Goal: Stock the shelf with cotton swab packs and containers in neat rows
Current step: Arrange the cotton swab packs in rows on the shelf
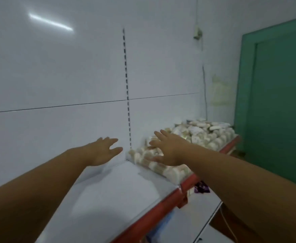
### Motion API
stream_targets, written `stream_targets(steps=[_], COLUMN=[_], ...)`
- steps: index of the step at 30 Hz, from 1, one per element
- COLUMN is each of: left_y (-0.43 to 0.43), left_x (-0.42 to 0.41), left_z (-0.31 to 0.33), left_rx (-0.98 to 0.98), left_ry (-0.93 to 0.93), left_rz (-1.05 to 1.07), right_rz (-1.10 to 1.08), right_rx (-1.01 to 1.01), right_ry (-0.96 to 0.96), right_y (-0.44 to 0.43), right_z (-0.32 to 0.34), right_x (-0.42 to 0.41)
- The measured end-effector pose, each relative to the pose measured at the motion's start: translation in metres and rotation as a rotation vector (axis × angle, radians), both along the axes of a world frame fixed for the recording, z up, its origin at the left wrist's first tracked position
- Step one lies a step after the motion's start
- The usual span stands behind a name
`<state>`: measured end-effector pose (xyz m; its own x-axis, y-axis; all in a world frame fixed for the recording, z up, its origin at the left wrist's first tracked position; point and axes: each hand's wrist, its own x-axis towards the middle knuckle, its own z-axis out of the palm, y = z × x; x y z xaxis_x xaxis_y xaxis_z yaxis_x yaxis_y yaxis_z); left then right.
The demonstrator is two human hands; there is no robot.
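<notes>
1. The shelf [112,190] is a white board with a red front edge [154,213]. Its left half is bare and the right half is loaded.
2. The swab packs [199,135] sit on the shelf's right half in tight rows. They run from about the middle of the shelf all the way to its right end, with more piled on top toward that end. It's pretty blurry, so no labels are readable.
3. The left hand [102,151] is out over the bare part of the shelf, close to the back panel [56,76]. Its fingers are straight and spread, and it's holding nothing.
4. The right hand [166,149] is above the packs nearest the middle of the shelf, palm down with fingers fanned out, not gripping anything. Can't tell if it's actually touching the packs or just over them.
5. A slotted strip [127,88] runs up the back panel from the shelf's middle, between the two hands.
6. Something purple [201,188] sits just under the shelf's red edge, too blurry to make out.
7. A green door [277,102] stands past the shelf's right end.
</notes>
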<state>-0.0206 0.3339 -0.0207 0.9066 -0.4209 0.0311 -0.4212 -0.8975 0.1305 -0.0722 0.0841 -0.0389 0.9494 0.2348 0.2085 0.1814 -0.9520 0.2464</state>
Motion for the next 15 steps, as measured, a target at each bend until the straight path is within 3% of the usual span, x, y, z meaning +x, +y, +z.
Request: stream_targets(steps=[6,15], left_y=[-0.148,-0.275], left_x=[0.032,0.152], left_z=[-0.014,-0.014], left_rx=[0.161,0.007], left_ry=[-0.145,-0.013], left_rz=[-0.180,-0.266], right_rz=[-0.220,-0.299], right_rx=[0.109,0.118], right_ry=[0.120,0.107], right_y=[-0.151,-0.284], right_z=[0.006,-0.015], right_x=[-0.021,0.063])
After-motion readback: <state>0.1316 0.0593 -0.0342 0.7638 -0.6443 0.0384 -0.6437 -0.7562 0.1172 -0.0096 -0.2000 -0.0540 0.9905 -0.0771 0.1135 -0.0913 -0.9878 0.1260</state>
